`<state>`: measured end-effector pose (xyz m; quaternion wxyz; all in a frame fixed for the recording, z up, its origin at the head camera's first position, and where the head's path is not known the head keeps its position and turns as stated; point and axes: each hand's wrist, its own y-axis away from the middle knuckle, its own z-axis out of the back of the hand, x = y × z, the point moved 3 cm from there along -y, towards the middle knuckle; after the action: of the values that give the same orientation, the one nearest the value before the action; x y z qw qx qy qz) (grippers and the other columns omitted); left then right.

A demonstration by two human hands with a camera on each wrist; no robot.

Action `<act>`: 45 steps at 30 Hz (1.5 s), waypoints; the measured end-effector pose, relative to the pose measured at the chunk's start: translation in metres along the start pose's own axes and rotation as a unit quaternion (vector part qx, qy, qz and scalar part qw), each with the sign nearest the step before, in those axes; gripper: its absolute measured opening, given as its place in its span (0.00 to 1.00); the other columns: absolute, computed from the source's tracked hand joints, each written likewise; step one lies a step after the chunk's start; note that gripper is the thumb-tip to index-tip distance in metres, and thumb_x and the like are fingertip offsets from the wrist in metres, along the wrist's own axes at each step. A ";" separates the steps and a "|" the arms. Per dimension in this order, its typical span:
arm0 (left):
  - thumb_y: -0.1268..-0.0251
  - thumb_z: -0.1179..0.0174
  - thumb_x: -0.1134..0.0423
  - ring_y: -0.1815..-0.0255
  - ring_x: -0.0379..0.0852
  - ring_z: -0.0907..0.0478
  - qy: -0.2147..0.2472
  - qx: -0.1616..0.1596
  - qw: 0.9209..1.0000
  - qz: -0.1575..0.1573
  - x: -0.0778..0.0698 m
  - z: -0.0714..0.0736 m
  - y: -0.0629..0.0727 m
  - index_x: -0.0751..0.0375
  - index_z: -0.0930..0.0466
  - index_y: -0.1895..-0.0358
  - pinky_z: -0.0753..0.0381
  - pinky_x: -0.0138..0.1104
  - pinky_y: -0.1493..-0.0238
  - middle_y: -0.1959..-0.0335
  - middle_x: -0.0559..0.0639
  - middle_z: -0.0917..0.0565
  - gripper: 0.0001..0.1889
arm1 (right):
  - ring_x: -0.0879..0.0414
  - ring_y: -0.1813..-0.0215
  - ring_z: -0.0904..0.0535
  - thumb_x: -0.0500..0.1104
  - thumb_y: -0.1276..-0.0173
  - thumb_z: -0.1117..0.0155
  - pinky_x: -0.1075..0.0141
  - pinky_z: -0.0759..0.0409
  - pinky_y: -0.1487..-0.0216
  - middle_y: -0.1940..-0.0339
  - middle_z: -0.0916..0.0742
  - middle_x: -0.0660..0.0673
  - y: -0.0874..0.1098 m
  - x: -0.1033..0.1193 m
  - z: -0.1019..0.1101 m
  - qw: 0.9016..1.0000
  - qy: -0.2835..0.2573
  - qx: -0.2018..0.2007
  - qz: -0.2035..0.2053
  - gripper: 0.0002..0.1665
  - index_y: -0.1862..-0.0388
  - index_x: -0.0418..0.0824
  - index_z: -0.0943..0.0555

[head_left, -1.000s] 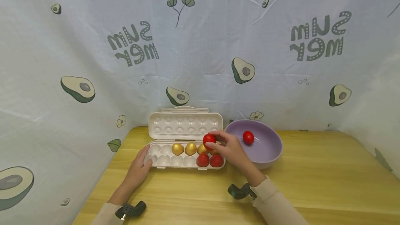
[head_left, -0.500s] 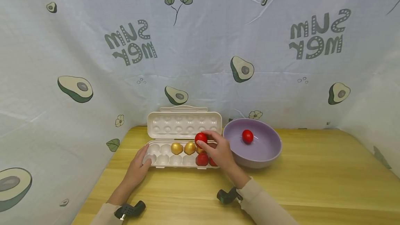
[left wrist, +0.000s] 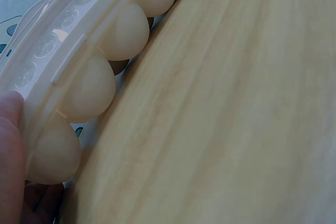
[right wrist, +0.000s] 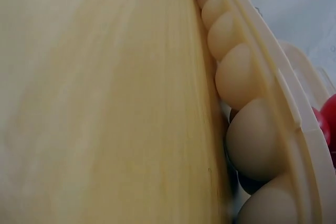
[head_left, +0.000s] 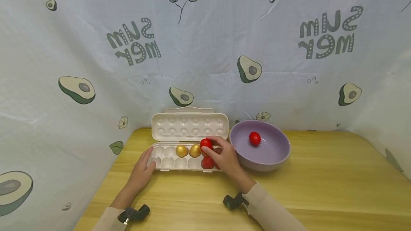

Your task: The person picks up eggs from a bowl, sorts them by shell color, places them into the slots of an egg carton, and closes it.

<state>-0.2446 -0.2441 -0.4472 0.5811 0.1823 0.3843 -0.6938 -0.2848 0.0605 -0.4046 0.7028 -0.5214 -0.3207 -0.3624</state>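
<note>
A cream egg carton (head_left: 187,164) lies with its lid (head_left: 190,127) raised. My left hand (head_left: 140,168) grips its left end, thumb on the rim (left wrist: 39,103) and fingers along the outer side. My right hand (head_left: 226,155) pinches a red egg (head_left: 206,144) between thumb and fingers, over the back row of cups. Gold eggs (head_left: 194,150) sit in that row; one below the held egg is mostly covered. In the front row a red egg (head_left: 207,162) rests at the right, with another partly behind my hand. The held egg's contact with the cup is hidden.
To the right of the carton stands a purple bowl (head_left: 273,154) with one red egg (head_left: 255,138) in it. The wooden table (head_left: 186,199) runs to a printed curtain (head_left: 205,45) at the back and left. A dark camera mount is strapped to each wrist.
My right hand has shifted left along the carton's back row with the red egg, then dipped slightly. My left hand has stayed on the carton's end.
</note>
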 end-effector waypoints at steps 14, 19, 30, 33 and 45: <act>0.32 0.53 0.66 0.29 0.69 0.43 -0.008 0.003 1.000 0.005 -0.001 0.000 0.000 0.70 0.45 0.27 0.44 0.58 0.31 0.29 0.70 0.40 0.31 | 0.54 0.62 0.17 0.46 0.41 0.28 0.66 0.15 0.62 0.56 0.14 0.49 0.002 0.001 -0.002 0.998 0.047 0.006 0.038 0.22 0.48 0.40 0.19; 0.31 0.53 0.66 0.29 0.68 0.44 -0.006 0.003 1.000 0.005 -0.001 -0.001 0.000 0.70 0.45 0.27 0.45 0.57 0.30 0.29 0.70 0.40 0.30 | 0.53 0.65 0.16 0.43 0.42 0.27 0.66 0.15 0.63 0.57 0.13 0.47 0.003 0.000 -0.003 0.998 0.044 0.006 0.044 0.23 0.48 0.37 0.19; 0.31 0.52 0.66 0.30 0.69 0.43 -0.007 0.000 1.000 0.000 0.001 -0.001 0.001 0.70 0.45 0.27 0.44 0.58 0.31 0.29 0.70 0.40 0.30 | 0.57 0.59 0.14 0.43 0.44 0.25 0.64 0.15 0.57 0.56 0.13 0.50 0.004 0.001 -0.005 0.998 0.038 0.036 0.022 0.22 0.50 0.44 0.18; 0.32 0.52 0.66 0.30 0.68 0.43 -0.006 -0.001 1.000 0.000 0.002 -0.001 0.001 0.70 0.45 0.27 0.44 0.57 0.31 0.29 0.70 0.39 0.30 | 0.57 0.58 0.15 0.43 0.43 0.26 0.64 0.16 0.56 0.55 0.14 0.49 0.004 0.002 -0.005 0.997 0.048 0.048 0.032 0.24 0.47 0.41 0.19; 0.32 0.53 0.67 0.29 0.68 0.43 -0.004 -0.002 1.000 -0.002 0.001 -0.001 0.000 0.71 0.45 0.27 0.44 0.57 0.31 0.29 0.70 0.39 0.30 | 0.53 0.64 0.16 0.45 0.46 0.24 0.58 0.16 0.59 0.59 0.13 0.51 0.005 0.005 -0.007 0.990 0.103 0.080 0.050 0.26 0.48 0.42 0.18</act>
<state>-0.2446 -0.2438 -0.4486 0.5820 0.1775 0.3836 -0.6947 -0.2777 0.0542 -0.4049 0.7887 -0.4389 -0.2480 -0.3519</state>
